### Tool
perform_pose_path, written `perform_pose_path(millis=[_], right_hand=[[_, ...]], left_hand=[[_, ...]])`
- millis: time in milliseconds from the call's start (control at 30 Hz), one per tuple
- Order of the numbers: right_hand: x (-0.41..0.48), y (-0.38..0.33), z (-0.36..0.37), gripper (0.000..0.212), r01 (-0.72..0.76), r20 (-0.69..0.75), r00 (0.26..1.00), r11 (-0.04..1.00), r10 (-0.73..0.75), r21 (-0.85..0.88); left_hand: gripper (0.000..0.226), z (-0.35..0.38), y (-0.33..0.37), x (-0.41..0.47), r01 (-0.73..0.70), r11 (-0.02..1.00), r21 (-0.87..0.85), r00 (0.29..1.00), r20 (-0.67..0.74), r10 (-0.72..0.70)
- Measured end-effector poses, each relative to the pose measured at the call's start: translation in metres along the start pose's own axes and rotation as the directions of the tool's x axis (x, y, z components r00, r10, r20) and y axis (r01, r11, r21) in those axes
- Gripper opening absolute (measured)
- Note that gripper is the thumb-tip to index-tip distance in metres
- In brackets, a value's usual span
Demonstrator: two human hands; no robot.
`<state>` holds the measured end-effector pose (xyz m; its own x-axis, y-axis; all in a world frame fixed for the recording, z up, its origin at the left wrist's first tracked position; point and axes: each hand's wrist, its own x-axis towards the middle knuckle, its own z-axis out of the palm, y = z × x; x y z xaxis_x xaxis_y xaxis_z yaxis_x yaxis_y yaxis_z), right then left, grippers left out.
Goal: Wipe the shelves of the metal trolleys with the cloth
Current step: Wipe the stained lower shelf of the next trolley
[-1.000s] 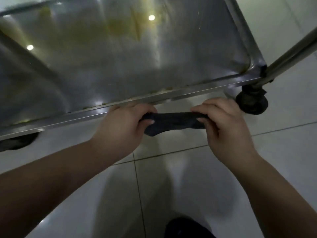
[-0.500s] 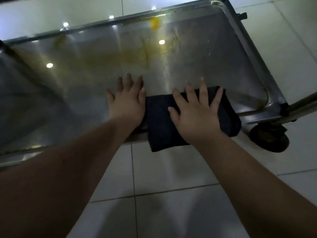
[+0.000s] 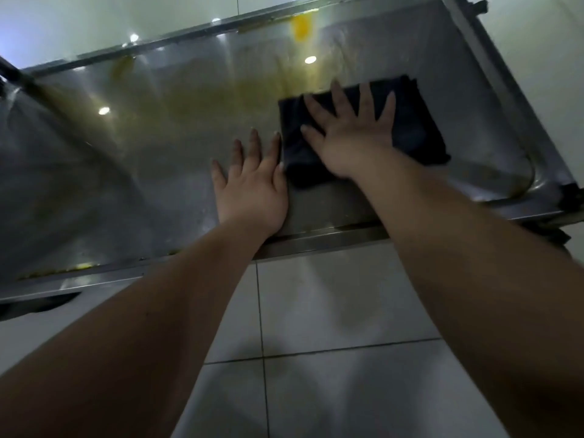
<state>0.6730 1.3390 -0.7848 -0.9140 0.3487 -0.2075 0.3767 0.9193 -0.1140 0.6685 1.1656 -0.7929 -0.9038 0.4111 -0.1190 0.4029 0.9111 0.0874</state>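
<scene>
Right hand (image 3: 350, 134) lay flat, fingers spread, pressing the dark cloth (image 3: 414, 121) onto the trolley shelf (image 3: 126, 191) near its right edge. Left hand (image 3: 252, 188) lay flat on bare metal, touching the cloth's left edge. Risk: the yellowish smear (image 3: 221, 96) toward the far edge might spread rather than lift, and the cloth might bunch.

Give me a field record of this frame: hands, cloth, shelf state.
left hand: flat on the shelf, fingers straight, right beside the cloth
right hand: flat on the cloth, fingers spread
cloth: dark, folded, on the right part of the shelf
shelf: metal, raised rim
yellowish smears: across the shelf's middle and far edge, not under the cloth
floor: pale tiles
</scene>
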Motion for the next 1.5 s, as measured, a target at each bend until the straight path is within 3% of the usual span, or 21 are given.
perform_pose_path(millis=[200, 533, 733, 867, 1067, 1200, 1500], right_hand=[[0.06, -0.006, -0.012, 0.063, 0.016, -0.077, 0.997, 0.999, -0.013, 0.032], [-0.095, 0.026, 0.007, 0.07, 0.119, 0.089, 0.989, 0.993, -0.117, -0.012], [-0.103, 0.019, 0.005, 0.073, 0.127, 0.162, 0.98, 0.991, -0.12, -0.034], [-0.071, 0.0, 0.006, 0.071, 0.114, 0.055, 0.992, 0.991, -0.11, -0.066], [0.047, -0.038, -0.012, 0.07, 0.032, 0.057, 0.998, 0.999, -0.032, 0.005], [0.071, -0.049, -0.017, 0.073, 0.0, 0.046, 0.999, 0.999, -0.002, 0.047], [-0.034, -0.015, 0.0, 0.073, 0.079, 0.078, 0.994, 0.996, -0.075, -0.038]], left_hand=[[0.054, -0.002, -0.001, 0.001, -0.002, 1.0, -0.019, 1.0, -0.005, 0.002], [0.054, 0.002, 0.0, 0.001, 0.011, 0.999, -0.044, 0.999, -0.036, -0.013], [0.054, -0.009, -0.019, 0.011, -0.077, 0.993, -0.091, 0.997, 0.019, 0.079], [0.053, -0.004, -0.043, 0.006, -0.11, 0.993, -0.031, 0.993, -0.042, 0.109], [0.057, -0.004, -0.045, 0.011, -0.068, 0.998, -0.007, 0.997, -0.04, 0.068], [0.058, -0.003, -0.046, 0.009, -0.071, 0.997, -0.025, 0.996, -0.05, 0.07], [0.058, -0.005, -0.052, 0.01, -0.106, 0.994, -0.036, 0.994, -0.005, 0.106]])
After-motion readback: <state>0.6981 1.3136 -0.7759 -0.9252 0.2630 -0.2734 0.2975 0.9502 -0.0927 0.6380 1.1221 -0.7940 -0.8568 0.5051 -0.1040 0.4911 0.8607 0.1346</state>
